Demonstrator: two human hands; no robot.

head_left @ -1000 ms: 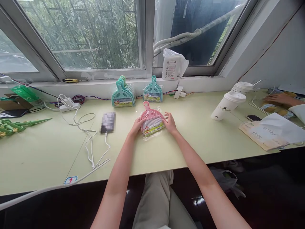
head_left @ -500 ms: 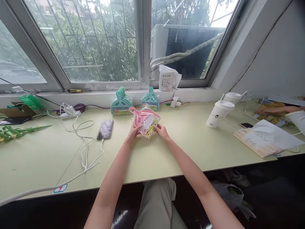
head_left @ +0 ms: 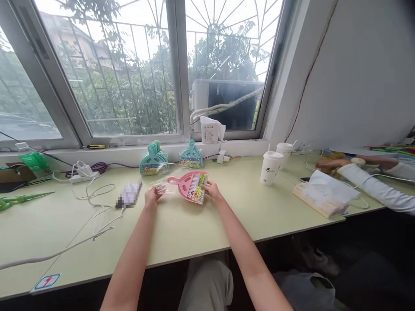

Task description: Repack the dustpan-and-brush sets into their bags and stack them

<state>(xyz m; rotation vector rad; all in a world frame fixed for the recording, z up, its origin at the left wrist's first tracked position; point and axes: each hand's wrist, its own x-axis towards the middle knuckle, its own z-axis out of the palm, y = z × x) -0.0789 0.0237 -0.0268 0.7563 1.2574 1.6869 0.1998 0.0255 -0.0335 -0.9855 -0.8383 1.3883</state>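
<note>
A pink mini dustpan (head_left: pixel 183 185) with a white-bristled brush and a printed label card lies tilted above the table, its handle pointing left. My right hand (head_left: pixel 212 190) grips its label edge between thumb and fingers. To the left of the handle, my left hand (head_left: pixel 151 197) is closed on a clear plastic wrapper (head_left: pixel 162 185), which is smeared by motion. Whether the wrapper still touches the handle I cannot tell. Behind stand several teal dustpan sets (head_left: pixel 152 160) in a row, with another teal dustpan set (head_left: pixel 191 154) to their right.
A phone-like blurred object (head_left: pixel 130 194) with a white cable lies left. White lidded cups (head_left: pixel 271 168) and a paper bag (head_left: pixel 316 201) are right, near another person's sleeve (head_left: pixel 369 185). A power strip (head_left: pixel 84 176) sits by the sill. The table's front edge (head_left: pixel 181 261) is close.
My left hand has moved left, off the pink dustpan, drawing the clear wrapper with it. The dustpan has turned so its handle points more directly left. The camera view has tilted up and shifted right.
</note>
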